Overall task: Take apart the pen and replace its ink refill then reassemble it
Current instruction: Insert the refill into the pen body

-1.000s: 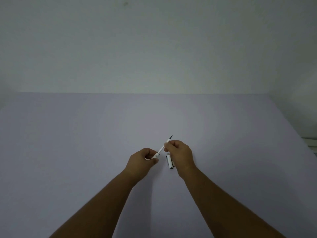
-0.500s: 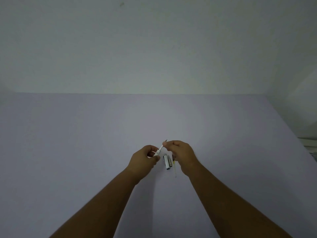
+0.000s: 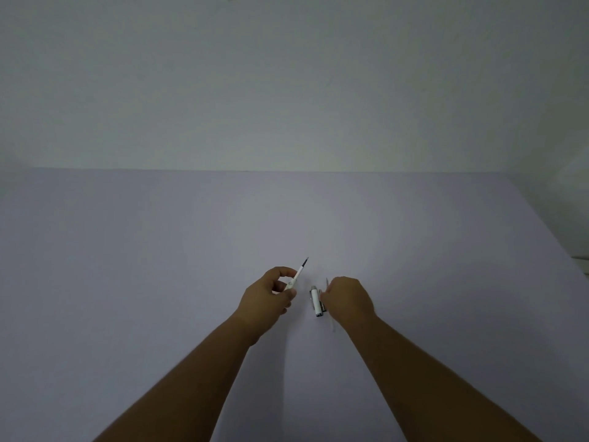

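Fingers of my left hand (image 3: 269,296) pinch the refill (image 3: 298,275), its dark tip pointing far-right. Just right, my right hand (image 3: 347,299) curls over a thin refill (image 3: 327,283) beside the pen barrel (image 3: 316,302) on the table (image 3: 127,266).

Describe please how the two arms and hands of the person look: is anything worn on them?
Both forearms are bare up to the bottom edge of the picture: no sleeve shows. The left hand and the right hand wear no gloves. No watch, bracelet or ring can be seen, though the light is dim and the fingers are small in this view.
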